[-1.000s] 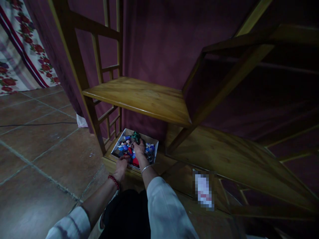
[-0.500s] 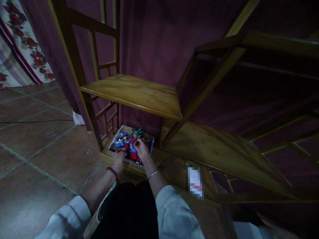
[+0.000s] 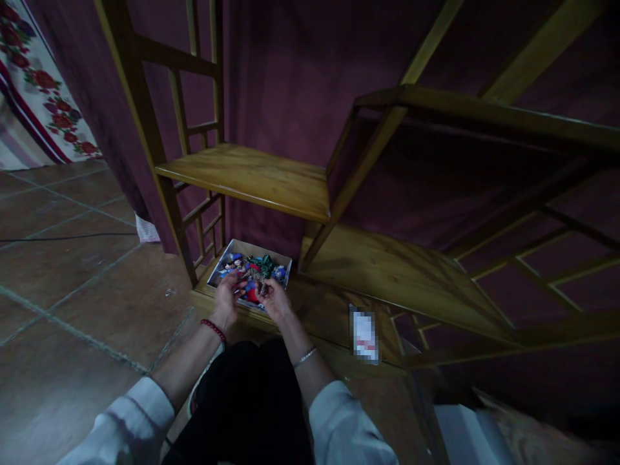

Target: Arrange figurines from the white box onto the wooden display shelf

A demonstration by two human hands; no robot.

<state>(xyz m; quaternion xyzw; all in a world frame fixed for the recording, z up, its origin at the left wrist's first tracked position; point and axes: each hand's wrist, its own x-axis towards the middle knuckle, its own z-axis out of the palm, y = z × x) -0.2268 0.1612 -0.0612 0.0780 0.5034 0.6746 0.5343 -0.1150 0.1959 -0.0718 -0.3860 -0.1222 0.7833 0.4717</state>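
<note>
Two hands at a box (image 3: 252, 248) of trinkets (image 3: 236, 261).
Right hand (image 3: 276, 301) looks pinched on a dark trinket (image 3: 264, 289) over the box; left hand's (image 3: 226, 299) fingers are apart. Probably light, bendable: pinch its middle.

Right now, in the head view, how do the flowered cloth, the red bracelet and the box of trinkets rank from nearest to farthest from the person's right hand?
1. Box: nearest, right at the right hand.
2. Red bracelet: next, a little to the left.
3. Flowered cloth: farthest, at the far upper left.
</note>
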